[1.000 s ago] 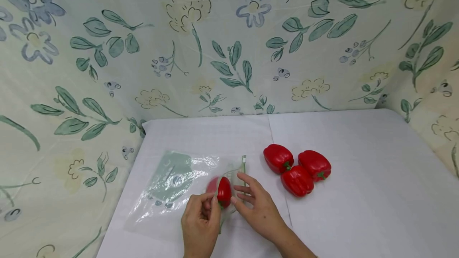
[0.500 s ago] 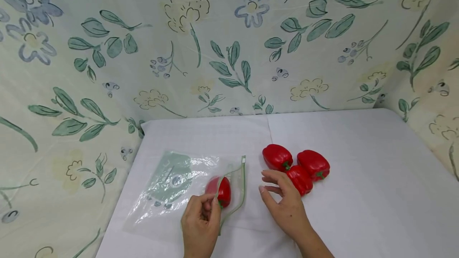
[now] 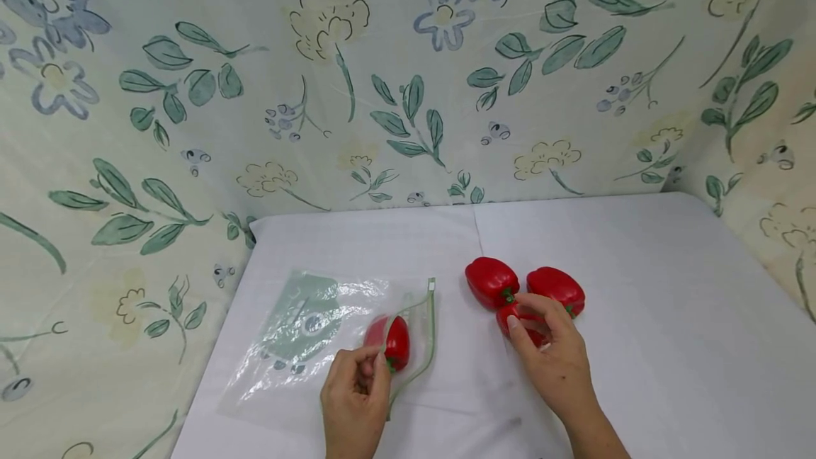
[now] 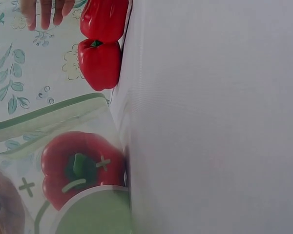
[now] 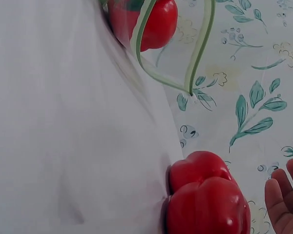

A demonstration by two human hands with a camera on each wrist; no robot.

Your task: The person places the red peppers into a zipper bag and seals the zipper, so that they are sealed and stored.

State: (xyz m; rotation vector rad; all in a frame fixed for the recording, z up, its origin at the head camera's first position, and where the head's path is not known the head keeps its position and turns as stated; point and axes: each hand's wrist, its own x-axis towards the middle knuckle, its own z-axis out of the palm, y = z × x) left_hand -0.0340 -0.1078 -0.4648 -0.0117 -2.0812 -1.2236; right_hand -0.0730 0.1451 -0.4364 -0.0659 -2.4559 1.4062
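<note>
A clear zip bag (image 3: pixel 306 324) with green print lies on the white cloth, its green-edged mouth gaping to the right. Inside the mouth sits a red bell pepper (image 3: pixel 398 346), seen stem-on through the plastic in the left wrist view. My left hand (image 3: pixel 355 399) pinches the near lip of the bag. My right hand (image 3: pixel 561 360) is over the front bell pepper (image 3: pixel 503 317) of a group on the right, thumb and fingers spread, partly hiding it. In the right wrist view the fingers (image 5: pixel 276 197) appear apart from the peppers.
Two more red bell peppers, a left one (image 3: pixel 491 280) and a right one (image 3: pixel 557 286), lie close behind the front pepper. A floral curtain (image 3: pixel 408 76) rises behind the white-covered table (image 3: pixel 663 317) and along its sides.
My right hand has left the bag's mouth and moved right to the front bell pepper of the group. My left hand keeps its pinch on the bag, and the bagged pepper stays put.
</note>
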